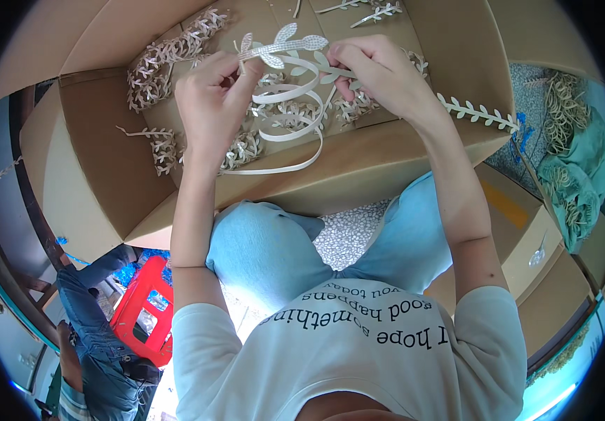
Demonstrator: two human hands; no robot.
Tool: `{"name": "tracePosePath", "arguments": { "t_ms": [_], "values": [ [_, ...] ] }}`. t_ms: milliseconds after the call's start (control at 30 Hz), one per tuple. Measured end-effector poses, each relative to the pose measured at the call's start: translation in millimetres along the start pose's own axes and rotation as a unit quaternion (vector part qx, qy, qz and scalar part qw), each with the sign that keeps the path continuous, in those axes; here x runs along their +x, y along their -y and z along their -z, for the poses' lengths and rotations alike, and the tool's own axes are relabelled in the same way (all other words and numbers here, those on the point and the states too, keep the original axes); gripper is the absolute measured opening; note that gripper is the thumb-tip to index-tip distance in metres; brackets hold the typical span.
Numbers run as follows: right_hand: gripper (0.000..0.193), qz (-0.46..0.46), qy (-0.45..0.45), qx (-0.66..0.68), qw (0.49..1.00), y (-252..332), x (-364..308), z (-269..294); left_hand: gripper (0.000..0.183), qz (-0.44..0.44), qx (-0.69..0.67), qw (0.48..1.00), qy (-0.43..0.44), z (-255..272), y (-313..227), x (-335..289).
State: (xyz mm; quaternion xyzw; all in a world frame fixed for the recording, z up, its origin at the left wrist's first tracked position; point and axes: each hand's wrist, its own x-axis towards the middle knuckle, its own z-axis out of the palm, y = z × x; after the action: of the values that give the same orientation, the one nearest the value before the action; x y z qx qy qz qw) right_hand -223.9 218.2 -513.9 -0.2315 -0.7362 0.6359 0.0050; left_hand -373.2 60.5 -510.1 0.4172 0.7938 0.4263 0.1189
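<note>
- My left hand [219, 90] is clamped on the near end of a patterned leaf strip [274, 52], thumb and finger pinching it over the carton; the strip runs from there toward my other hand.
- My right hand [372, 67] is pinched on the stem of a pale leaf strip [322, 67], whose leaves point back toward my left hand, just under the patterned one. I cannot tell whether the two are a single piece.
- Between and below both hands, a cream ribbon [294, 168] hangs in loose coils.
- Beneath my hands is the open cardboard carton [358, 151], its near wall just in front of my knees [257, 231].
- Inside it, a long heap of leaf trim [169, 63] lies left of my left hand, and a smaller bunch [164, 151] below that.
- Past my right hand, a few loose sprigs [378, 12] lie on the carton's far side.
- Under my right wrist, one leaf sprig [481, 114] lies across the near wall toward the corner.
- Farther right of that hand are tangled cords [564, 112] and a green cloth [586, 179].
- Well behind my left hand are a red plastic stool [141, 309] and another person's legs [92, 309].
</note>
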Motion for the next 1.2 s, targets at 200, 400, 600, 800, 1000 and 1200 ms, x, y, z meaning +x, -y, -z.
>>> {"name": "tracePosePath", "arguments": {
  "t_ms": [200,400,600,800,1000,1200],
  "values": [
    [0.026,0.039,-0.005,-0.023,0.999,0.7,0.0,-2.1,0.017,-0.088,0.111,0.99,0.007,2.4,-10.4,1.8],
    [0.021,-0.004,0.05,-0.014,0.999,-4.5,5.2,-7.4,0.016,-0.158,0.242,0.957,-0.018,-0.6,-17.9,-2.0],
    [0.016,-0.066,0.033,-0.095,0.993,4.5,0.7,5.8,0.019,0.047,-0.124,0.966,0.221,25.0,-15.3,9.9],
    [0.015,-0.018,0.075,-0.006,0.997,-2.1,5.7,-6.0,0.02,0.157,-0.167,0.914,0.334,10.0,-1.9,6.6],
    [0.023,0.042,0.075,0.057,0.995,-8.0,7.4,4.8,0.017,0.134,-0.237,0.942,0.194,-5.9,8.4,3.2],
    [0.04,-0.082,0.099,0.041,0.991,1.3,3.0,19.7,0.016,0.095,-0.215,0.97,0.067,2.3,7.8,5.4]
  ]
}}
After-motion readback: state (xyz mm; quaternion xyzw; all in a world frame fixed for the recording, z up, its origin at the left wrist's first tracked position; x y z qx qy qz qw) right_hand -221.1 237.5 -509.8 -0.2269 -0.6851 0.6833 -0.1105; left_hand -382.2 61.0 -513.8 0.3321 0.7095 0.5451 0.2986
